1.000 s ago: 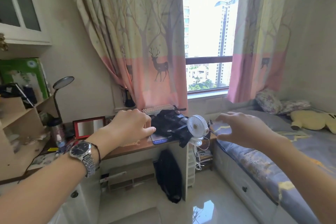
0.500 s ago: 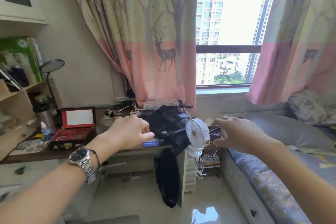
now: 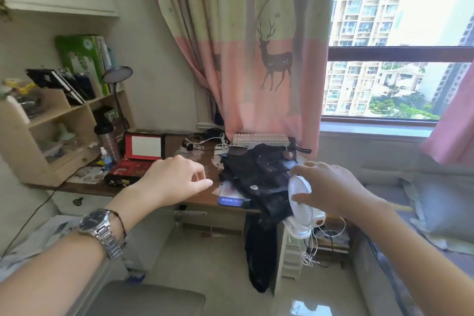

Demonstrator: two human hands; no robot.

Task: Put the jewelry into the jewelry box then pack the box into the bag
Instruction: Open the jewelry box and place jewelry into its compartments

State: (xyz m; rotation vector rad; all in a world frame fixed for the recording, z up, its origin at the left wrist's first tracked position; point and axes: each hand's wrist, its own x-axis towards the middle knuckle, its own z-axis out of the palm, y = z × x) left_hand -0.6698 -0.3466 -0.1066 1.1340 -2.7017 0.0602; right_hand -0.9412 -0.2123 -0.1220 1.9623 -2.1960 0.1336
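We have stepped closer: our left hand and right hand, both loosely curled and empty, now hover near the open jewelry box and black bag, nothing packed yet.

Red jewelry box open on desk, black bag nearby.

Jewelry box contents too small to tell; bag edge behind right hand
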